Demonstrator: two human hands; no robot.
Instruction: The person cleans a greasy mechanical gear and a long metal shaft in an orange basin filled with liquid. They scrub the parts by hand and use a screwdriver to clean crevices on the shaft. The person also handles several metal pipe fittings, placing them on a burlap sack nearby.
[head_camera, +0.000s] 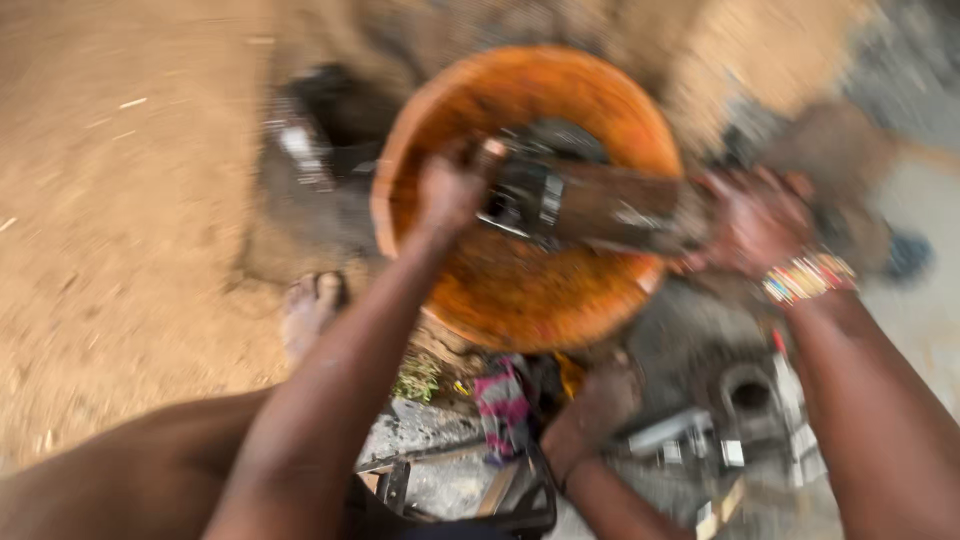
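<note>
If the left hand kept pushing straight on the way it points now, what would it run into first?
Most likely the dark metal part it already grips over the orange basin; beyond that lies the basin's far rim. The left hand is motion-blurred, so depth is uncertain.

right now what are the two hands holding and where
Both hold one long dark greasy metal part over the round orange bowl: left hand at its left end, right hand at its right end.

An orange bowl (520, 190), a multicoloured beaded bracelet (806, 277), and seemingly a pink-striped cloth (503, 404).
</note>
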